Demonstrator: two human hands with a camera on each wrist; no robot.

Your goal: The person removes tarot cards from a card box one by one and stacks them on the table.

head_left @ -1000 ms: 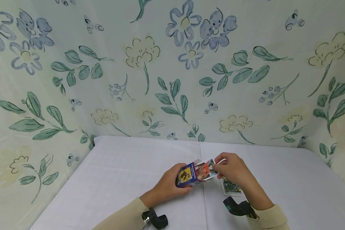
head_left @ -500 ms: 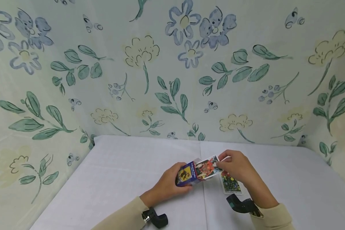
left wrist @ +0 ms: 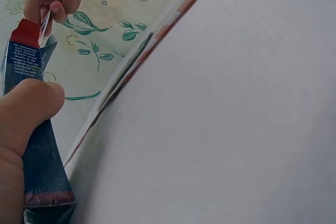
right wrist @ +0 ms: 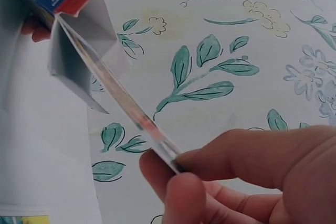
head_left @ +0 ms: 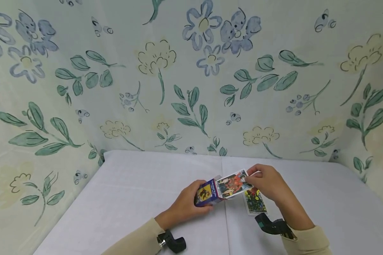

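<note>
My left hand (head_left: 183, 205) grips a dark blue card box (head_left: 206, 193) with a yellow picture on its front, the thumb pressing its side in the left wrist view. The box tilts up to the right, its flaps (right wrist: 71, 66) unfolded. Partway out of its mouth is a picture card (head_left: 232, 184) with a reddish figure. My right hand (head_left: 269, 182) pinches that card's outer end between thumb and fingers. Seen edge-on in the right wrist view, it looks thin; whether it is a single card I cannot tell. Below the right hand, another picture card (head_left: 255, 202) lies face up on the table.
A white cloth covers the table (head_left: 146, 177), with a crease running down its middle. Floral fabric (head_left: 194, 88) hangs behind and at the sides. Each wrist carries a black camera mount (head_left: 272, 225), the right one close to the card on the table.
My right hand has moved to the right and slightly up, sliding the card farther out of the box. More of the card on the table shows. The left hand stays nearly still.
</note>
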